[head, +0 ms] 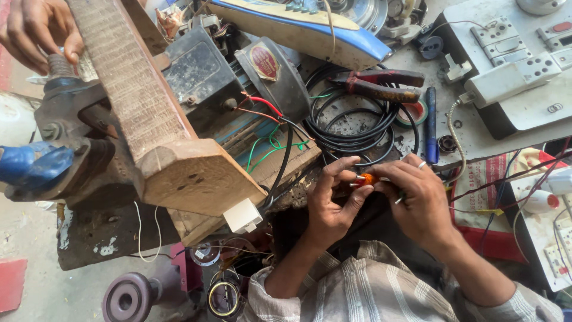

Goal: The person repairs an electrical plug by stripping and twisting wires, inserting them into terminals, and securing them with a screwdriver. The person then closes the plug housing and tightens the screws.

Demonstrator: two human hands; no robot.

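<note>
While the person's left hand (333, 200) and right hand (417, 200) are meeting just below the coil of black cable (351, 128), both sets of fingers are pinching a small orange part (367, 178) held between them in the air, above the cluttered surface (476, 134). The part is tiny and smooth-looking, so it is likely to slip from the fingertips and drop into the tangle of wires and scrap below (hard to find again there). Thin red and green wires (268, 128) are trailing from the dull metal motor (238, 74) nearby and could snag a wrist. A rough, grainy wooden block (161, 125) is sitting clamped in a heavy vise (65, 137), and red-handled pliers (381, 84) are lying on the coil. Another person's hand (39, 30) is resting at the vise screw.
</note>
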